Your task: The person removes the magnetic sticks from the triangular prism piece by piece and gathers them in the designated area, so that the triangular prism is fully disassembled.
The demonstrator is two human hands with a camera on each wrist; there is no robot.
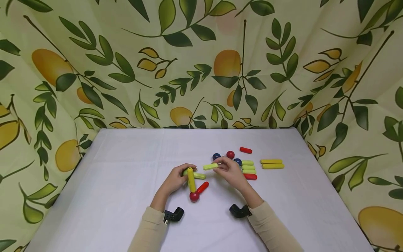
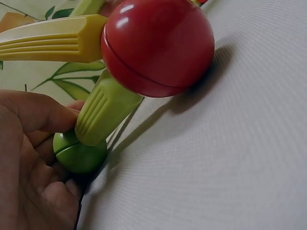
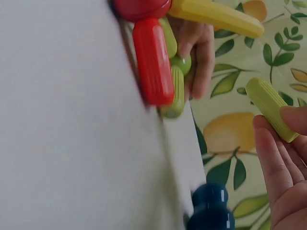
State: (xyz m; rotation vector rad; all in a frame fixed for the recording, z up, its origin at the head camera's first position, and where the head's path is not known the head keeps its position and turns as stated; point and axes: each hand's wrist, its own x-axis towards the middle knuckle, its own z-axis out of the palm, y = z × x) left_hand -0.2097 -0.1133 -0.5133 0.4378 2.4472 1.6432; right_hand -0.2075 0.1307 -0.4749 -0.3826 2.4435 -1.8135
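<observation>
My left hand (image 1: 176, 178) grips a structure of balls and rods at its green ball (image 2: 79, 155), thumb against a light green rod (image 2: 105, 110). That rod joins the red ball (image 1: 194, 197), which also bears an upright yellow rod (image 1: 191, 180) and a red rod (image 1: 203, 187) lying outward. A second light green rod (image 3: 176, 93) extends from the green ball. Up in the air beside the structure, my right hand (image 1: 231, 173) pinches a loose light green rod (image 1: 210, 166) between thumb and fingers, its free end pointing left toward the structure.
Behind the right hand lie blue balls (image 1: 216, 156), a loose red ball (image 1: 230, 154) and a red rod (image 1: 246, 150). Right of it are several light green rods (image 1: 248, 167), another red rod (image 1: 250, 176) and two yellow rods (image 1: 272, 166). A patterned curtain (image 1: 195, 70) borders the white table (image 1: 126, 196).
</observation>
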